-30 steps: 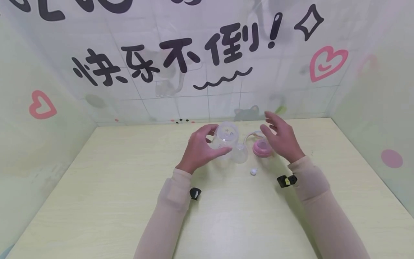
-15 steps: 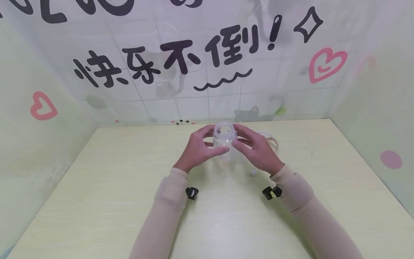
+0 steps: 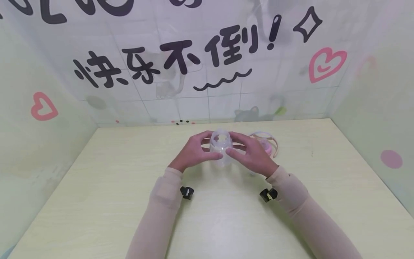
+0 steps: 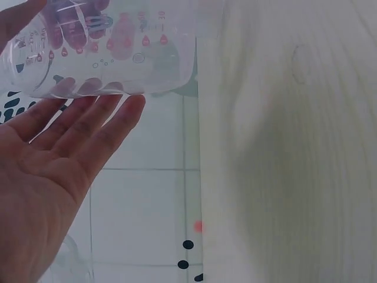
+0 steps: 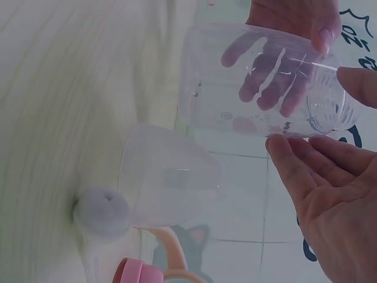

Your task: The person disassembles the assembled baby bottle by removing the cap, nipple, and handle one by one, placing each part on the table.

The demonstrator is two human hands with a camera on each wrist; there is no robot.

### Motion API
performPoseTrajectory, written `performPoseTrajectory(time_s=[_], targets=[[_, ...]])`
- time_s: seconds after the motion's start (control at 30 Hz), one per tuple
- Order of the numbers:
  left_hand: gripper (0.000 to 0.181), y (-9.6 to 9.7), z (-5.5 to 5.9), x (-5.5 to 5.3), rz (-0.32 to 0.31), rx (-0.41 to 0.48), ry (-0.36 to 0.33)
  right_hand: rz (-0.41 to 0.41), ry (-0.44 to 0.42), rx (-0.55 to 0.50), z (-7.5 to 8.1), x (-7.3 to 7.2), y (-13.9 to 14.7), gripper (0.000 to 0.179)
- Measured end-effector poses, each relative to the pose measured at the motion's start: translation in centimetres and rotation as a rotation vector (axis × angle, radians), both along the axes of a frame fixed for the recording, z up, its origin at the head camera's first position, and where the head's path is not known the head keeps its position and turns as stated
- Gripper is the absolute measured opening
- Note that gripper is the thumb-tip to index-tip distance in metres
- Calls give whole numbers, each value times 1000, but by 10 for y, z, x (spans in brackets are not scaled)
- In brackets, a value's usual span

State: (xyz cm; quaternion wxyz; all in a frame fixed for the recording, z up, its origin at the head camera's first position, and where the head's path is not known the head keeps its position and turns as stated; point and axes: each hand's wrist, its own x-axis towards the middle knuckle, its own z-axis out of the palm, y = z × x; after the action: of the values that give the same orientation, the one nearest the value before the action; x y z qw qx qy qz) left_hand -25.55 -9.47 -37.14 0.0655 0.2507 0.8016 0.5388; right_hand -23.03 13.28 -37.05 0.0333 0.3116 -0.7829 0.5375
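A clear baby bottle [image 3: 221, 144] stands upright between both hands, its open neck at the top. My left hand [image 3: 194, 151] holds it from the left side, thumb in front and fingers behind. From the right, my right hand [image 3: 253, 153] grips it in the same way. In the left wrist view the bottle [image 4: 147, 53] shows pink drop marks along a scale, and its base is close over the table. Through the wall of the bottle [image 5: 206, 88] the left hand's fingers show in the right wrist view.
Right of the bottle are a translucent dome-shaped cap [image 5: 171, 177], a small whitish round piece [image 5: 103, 215] and a pink collar [image 3: 266, 147] with a curved handle [image 3: 275, 142]. In the head view my right hand hides the cap. A printed curtain [image 3: 129, 100] lines the table's [image 3: 113, 180] back.
My right hand has come left from above the pink collar and taken hold of the bottle. Both hands have then brought the bottle lower and slightly left.
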Motion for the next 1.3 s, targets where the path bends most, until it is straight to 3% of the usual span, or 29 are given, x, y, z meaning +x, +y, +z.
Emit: performPoseTrajectory(time_s=[0.4, 1.07, 1.2, 1.3], targets=[[60, -5, -8, -1, -45, -52, -42, 26, -17, 43, -8, 1, -5, 51], [65, -9, -11, 0, -74, -48, -76, 28, -32, 79, -7, 0, -4, 53], [69, -16, -7, 0, -86, -134, -91, -23, -15, 118, -3, -1, 3, 55], [65, -24, -3, 0, -89, -195, -85, -104, 31, 159, 3, 0, 12, 57]])
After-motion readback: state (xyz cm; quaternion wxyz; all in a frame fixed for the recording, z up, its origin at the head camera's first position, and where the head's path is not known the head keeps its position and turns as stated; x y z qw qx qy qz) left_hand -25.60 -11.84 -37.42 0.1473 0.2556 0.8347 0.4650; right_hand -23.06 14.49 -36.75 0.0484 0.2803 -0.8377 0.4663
